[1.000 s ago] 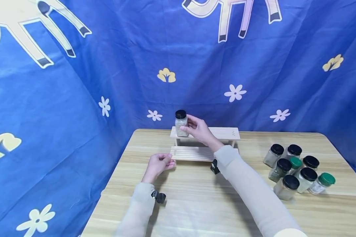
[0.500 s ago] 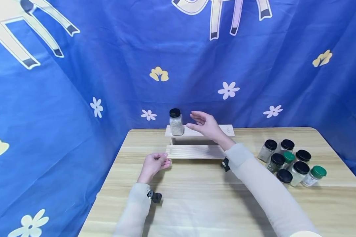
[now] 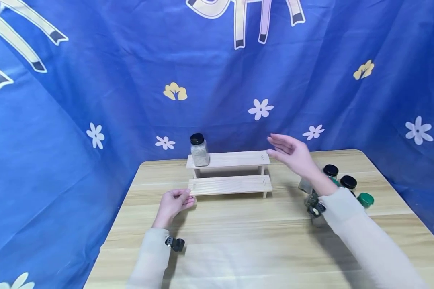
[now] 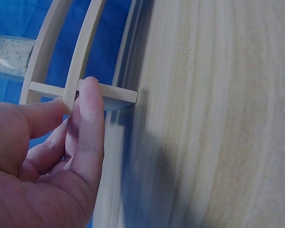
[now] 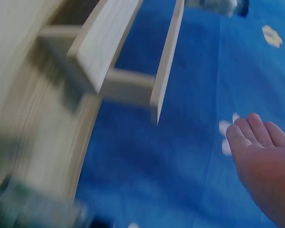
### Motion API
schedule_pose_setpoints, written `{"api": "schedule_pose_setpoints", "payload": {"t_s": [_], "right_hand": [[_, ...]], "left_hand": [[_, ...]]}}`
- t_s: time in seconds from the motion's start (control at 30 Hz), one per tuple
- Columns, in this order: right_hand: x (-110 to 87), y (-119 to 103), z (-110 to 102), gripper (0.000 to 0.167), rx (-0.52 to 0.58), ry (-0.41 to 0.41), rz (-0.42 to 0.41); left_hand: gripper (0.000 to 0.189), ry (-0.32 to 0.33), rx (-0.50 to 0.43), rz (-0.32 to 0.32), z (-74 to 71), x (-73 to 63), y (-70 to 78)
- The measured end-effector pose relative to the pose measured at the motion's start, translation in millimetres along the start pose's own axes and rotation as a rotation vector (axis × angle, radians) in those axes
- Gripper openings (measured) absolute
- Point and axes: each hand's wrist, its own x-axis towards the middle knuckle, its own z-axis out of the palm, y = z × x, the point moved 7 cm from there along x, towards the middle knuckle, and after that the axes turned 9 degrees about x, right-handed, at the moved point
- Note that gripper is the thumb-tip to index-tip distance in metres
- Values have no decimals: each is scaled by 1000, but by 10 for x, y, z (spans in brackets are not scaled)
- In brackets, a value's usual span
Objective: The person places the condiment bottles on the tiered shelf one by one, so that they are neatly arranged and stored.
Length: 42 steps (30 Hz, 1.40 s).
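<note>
A two-step wooden rack (image 3: 235, 184) stands at the back of the table. My left hand (image 3: 172, 205) pinches the left front corner of its lower step; the left wrist view shows the thumb and fingers on either side of the board (image 4: 78, 61). On the left end of the upper step stands a clear spice jar (image 3: 200, 154) with a black lid and pale contents, upright. To the right of the rack, my right hand (image 3: 293, 156) is in the air with fingers extended and holds nothing. The right wrist view also shows its straight fingers (image 5: 256, 130).
Several spice jars with black lids (image 3: 348, 182) and green lids (image 3: 365, 199) stand grouped on the right of the table (image 3: 246, 241). My right forearm and sleeve (image 3: 365, 237) hide part of them. A blue printed curtain (image 3: 217, 64) hangs behind and to the left.
My right hand has let go of the spice jar on the upper step and moved right towards the grouped jars. The left hand stays on the rack. The head view has turned right.
</note>
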Motion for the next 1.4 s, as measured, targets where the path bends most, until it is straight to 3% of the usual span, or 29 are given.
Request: {"api": "schedule_pose_setpoints", "payload": {"t_s": [0.2, 0.37, 0.63, 0.9, 1.0, 1.2, 1.4], "right_hand": [[-486, 62, -654, 57, -52, 107, -34], [-950, 169, -1136, 57, -30, 228, -19], [-1514, 310, -1727, 55, 3, 389, -20], [-1966, 699, -1908, 55, 48, 413, 36], [-2076, 834, -1926, 54, 0, 418, 96], [-2187, 997, -1950, 41, -147, 431, 221], [-2251, 1093, -1955, 37, -146, 428, 224]], "left_hand": [[36, -8, 1, -1, 1, -17, -7], [37, -6, 2, -12, -15, -33, -51], [36, -4, 0, -2, -53, -24, -34], [36, -12, 0, -3, -67, 0, -7], [36, -16, -1, -2, -69, 11, -8], [37, -17, -5, -4, -42, 30, -28], [38, -22, -12, -13, -6, 50, -36]]}}
